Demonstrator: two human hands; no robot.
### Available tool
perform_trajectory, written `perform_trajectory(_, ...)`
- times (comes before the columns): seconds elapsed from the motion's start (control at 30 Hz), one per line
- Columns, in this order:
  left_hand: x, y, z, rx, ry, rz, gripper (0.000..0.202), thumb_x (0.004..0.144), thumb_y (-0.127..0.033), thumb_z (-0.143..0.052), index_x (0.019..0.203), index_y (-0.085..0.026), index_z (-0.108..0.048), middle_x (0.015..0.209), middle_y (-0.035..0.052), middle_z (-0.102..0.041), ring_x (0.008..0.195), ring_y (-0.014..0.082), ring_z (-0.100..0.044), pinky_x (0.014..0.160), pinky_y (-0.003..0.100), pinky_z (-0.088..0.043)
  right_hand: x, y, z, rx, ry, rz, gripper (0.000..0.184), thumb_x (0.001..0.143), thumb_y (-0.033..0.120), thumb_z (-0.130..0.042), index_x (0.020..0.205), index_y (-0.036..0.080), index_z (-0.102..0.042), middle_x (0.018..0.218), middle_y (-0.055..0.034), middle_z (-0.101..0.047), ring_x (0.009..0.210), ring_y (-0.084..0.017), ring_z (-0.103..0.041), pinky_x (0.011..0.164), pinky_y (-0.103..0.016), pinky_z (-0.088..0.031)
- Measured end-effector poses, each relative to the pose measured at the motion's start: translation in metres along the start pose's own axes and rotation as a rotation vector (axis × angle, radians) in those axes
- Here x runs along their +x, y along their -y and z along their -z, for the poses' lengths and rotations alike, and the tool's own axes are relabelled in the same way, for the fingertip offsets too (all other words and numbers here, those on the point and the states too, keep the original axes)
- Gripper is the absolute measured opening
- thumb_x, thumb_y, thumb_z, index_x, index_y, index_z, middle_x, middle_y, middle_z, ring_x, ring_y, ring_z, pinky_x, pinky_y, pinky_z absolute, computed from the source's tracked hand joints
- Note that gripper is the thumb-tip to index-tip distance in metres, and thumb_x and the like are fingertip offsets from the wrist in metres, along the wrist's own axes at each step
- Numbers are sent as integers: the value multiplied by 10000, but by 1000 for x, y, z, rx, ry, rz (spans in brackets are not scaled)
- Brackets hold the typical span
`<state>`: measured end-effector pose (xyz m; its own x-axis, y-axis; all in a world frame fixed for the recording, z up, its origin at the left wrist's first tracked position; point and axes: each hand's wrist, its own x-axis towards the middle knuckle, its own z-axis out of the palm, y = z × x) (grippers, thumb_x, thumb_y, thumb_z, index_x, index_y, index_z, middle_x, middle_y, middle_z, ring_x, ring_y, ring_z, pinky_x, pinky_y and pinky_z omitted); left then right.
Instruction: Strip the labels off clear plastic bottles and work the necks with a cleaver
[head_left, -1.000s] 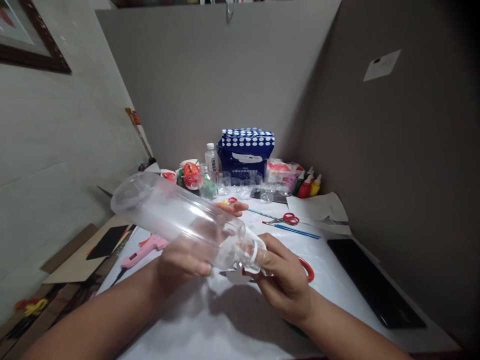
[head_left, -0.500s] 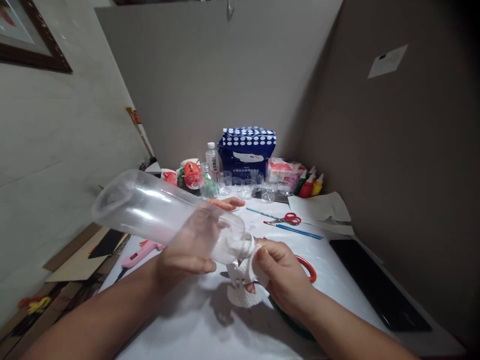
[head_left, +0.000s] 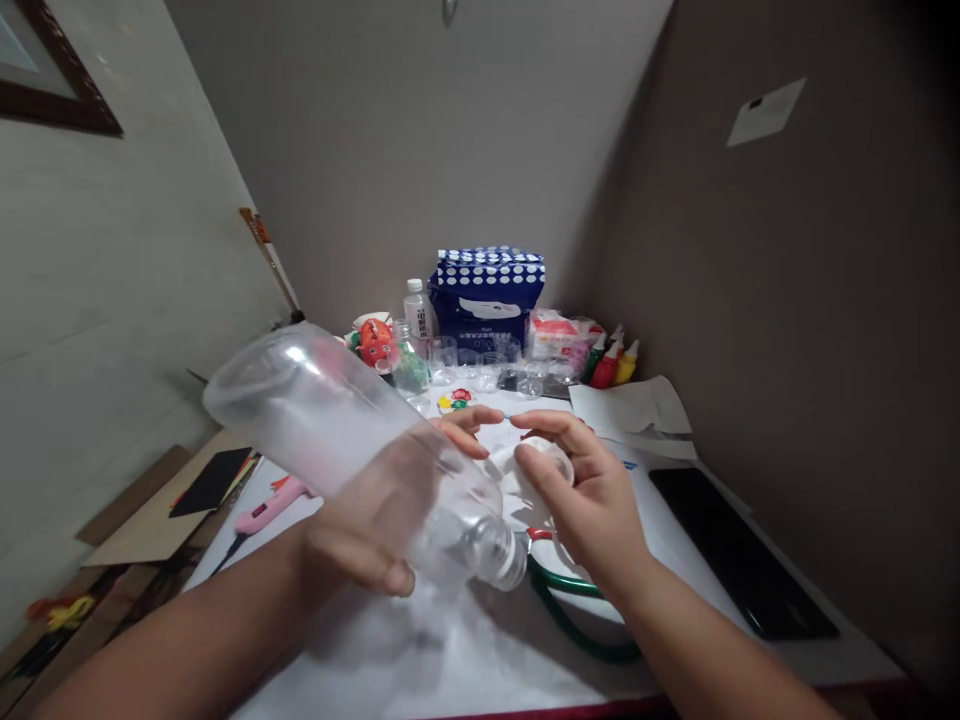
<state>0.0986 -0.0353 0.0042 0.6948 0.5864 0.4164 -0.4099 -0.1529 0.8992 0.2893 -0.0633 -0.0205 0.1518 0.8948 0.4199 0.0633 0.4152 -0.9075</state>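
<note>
Bottle (head_left: 322, 410) up over the white table (head_left: 450, 680), on a slant, its uncapped neck aimed low and toward your right! Your left hand (head_left: 352, 548) is wrapped round it near the shoulder, thumb on the near side, fingers reaching past the far side. Across from it, your right hand (head_left: 592, 490) has a white piece (head_left: 551, 460) pinched between thumb and fingers, apart from the neck. Thin wall there, by the look of it, so go light: a hard squeeze could dent it. Support the long end, or its weight may swing the neck about, and hold the white piece by its edge so it doesn't crumple.

Watch below! Scissors (head_left: 566, 583) with red and green handles lie right under the neck and your right hand, the likeliest snag. Pink glue gun (head_left: 270, 505) off to your left, black slab (head_left: 742, 555) out right, clear cups (head_left: 487, 372) lined up before the blue bag (head_left: 487, 315).
</note>
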Motion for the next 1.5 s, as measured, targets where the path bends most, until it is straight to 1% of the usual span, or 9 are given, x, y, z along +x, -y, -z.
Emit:
perform_trajectory(0.1,-1,2,-5,8,40,33,630,549,-381,-790,1135,-247,-601,1398,108,-392,1353,374,-266,1037,506,-302,-4,1,-4,-72,13,83,157,807,247,-645,962,266,-661,997,11,-686,939,-148,-623,800,-259,-485)
perform_trajectory(0.3,3,4,-4,51,125,51,648,557,-506,-774,1132,-251,-617,1393,105,-402,1348,387,-272,1031,509,-318,-2,1,-4,-47,-49,65,62,793,258,-679,853,264,-668,857,29,-700,810,-140,-648,696,-253,-508)
perform_trajectory(0.53,3,6,-3,111,160,27,640,580,-470,-782,1164,-270,-612,1407,103,-411,1356,369,-281,1057,517,-292,-3,-1,-3,-23,-90,26,66,779,295,-697,771,242,-658,767,22,-678,730,-142,-633,641,-255,-495)
perform_trajectory(0.77,4,5,-3,136,156,42,666,558,-515,-781,1143,-241,-620,1391,133,-416,1370,378,-243,1096,550,-199,0,-9,1,208,-32,-118,107,789,322,-684,737,234,-652,795,17,-679,740,-135,-605,659,-245,-459)
perform_trajectory(0.93,5,1,1,186,151,-10,655,580,-491,-765,1161,-233,-607,1392,131,-422,1386,369,-206,1106,553,-168,0,-4,3,243,21,-343,213,806,449,-636,798,243,-584,487,94,-473,335,-53,-326,364,-206,-289)
perform_trajectory(1.0,4,-2,4,169,88,-28,636,574,-461,-763,1148,-232,-612,1394,114,-429,1389,366,-196,1111,544,-164,0,-2,3,251,-2,-361,230,805,457,-636,860,254,-544,492,109,-443,318,-42,-279,346,-197,-265)
perform_trajectory(1.13,2,-6,9,28,-149,-24,673,466,-351,-805,1109,-251,-634,1413,34,-422,1349,355,-282,1079,465,-288,-1,-4,-1,405,91,-335,263,772,350,-695,926,266,-498,825,51,-585,571,-82,-552,504,-195,-437)
perform_trajectory(1.27,-1,-3,13,32,-396,-66,754,411,-381,-810,1132,-246,-636,1376,13,-482,1334,346,-294,1068,430,-322,-7,-6,-8,500,182,-334,217,764,251,-706,881,245,-523,900,52,-558,709,-95,-617,638,-213,-478)
perform_trajectory(1.5,6,12,7,-64,-421,-33,568,489,-244,-711,1055,-245,-668,1212,0,-626,1254,303,-449,1040,421,-374,-10,-6,-20,548,-41,-441,365,635,284,-799,723,229,-449,656,79,-556,507,-83,-536,493,-206,-462)
